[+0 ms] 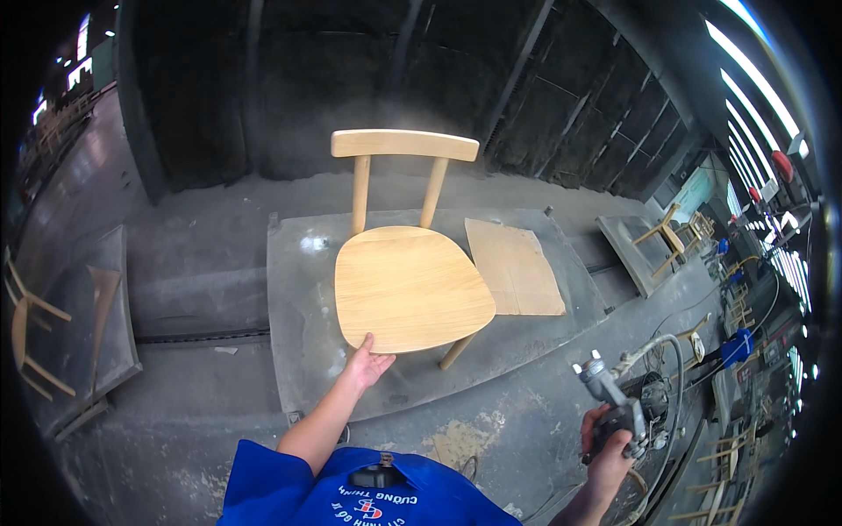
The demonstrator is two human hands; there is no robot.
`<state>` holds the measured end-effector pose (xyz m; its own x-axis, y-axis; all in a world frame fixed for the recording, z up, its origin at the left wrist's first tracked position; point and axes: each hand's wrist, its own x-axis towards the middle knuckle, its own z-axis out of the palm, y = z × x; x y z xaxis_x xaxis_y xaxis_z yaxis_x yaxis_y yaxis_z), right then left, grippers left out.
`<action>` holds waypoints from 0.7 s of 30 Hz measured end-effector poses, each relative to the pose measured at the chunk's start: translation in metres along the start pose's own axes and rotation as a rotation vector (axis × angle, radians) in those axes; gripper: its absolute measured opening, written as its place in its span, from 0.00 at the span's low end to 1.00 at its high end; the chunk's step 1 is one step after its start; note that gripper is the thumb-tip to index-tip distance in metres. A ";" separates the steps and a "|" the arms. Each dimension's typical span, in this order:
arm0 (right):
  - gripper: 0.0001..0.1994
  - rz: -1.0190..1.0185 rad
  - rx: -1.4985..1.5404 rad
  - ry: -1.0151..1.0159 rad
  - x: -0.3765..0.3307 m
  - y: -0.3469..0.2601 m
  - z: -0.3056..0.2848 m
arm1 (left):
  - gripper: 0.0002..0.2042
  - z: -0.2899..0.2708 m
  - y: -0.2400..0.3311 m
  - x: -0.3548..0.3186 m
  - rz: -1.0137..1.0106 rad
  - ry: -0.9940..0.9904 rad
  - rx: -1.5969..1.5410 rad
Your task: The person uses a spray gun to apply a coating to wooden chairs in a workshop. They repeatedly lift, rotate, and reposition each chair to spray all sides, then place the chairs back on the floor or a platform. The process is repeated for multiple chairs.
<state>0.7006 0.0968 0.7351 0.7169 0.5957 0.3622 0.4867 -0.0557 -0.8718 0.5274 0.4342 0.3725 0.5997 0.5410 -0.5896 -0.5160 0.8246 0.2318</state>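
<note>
Here at the middle of the floor stands the pale wooden chair (pixel 412 285), upright on a low grey platform (pixel 303 351), its backrest at the far side and the broad rounded seat facing up; the left hand (pixel 370 366) is on the near edge of that seat, thumb laid over the top, fingers tucked beneath the rim, a narrow pinch on the wood; and over on the other side the right hand (pixel 610 438) wraps round a dark spray gun (pixel 605 386), fingers closed about its body, the metal head tipped up and toward the left, well apart from the chair; a grey hose (pixel 678 368) arcs up just beside the gun; how the fingers sit on any trigger, I cannot tell from here.

Just right of the seat, a flat brown sheet of cardboard (pixel 522 272) lies on the same platform; one chair leg shows under the seat, angling down to the grey surface; behind it all rises a dark panelled wall (pixel 324 88); away to the left, another platform (pixel 114 298) bears a wooden chair (pixel 20 329), cut by the rim of the view; away to the right, a smaller-looking platform (pixel 624 254) carries one more chair (pixel 669 235); the person's blue shirt (pixel 272 482) fills the lower edge.
</note>
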 end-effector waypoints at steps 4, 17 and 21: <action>0.43 0.040 0.275 -0.179 0.010 -0.017 -0.003 | 0.28 0.001 -0.028 -0.008 0.010 -0.041 0.041; 0.30 -0.015 0.044 0.006 0.051 -0.026 0.002 | 0.24 0.032 -0.028 -0.087 -0.019 -0.060 0.843; 0.27 0.165 -0.110 0.314 0.059 -0.026 -0.035 | 0.26 0.067 -0.008 -0.087 0.682 -0.061 1.546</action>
<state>0.7478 0.1051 0.7908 0.9002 0.2972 0.3183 0.3903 -0.2263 -0.8925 0.5202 0.3920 0.4738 0.5762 0.8158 -0.0496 0.3439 -0.1870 0.9202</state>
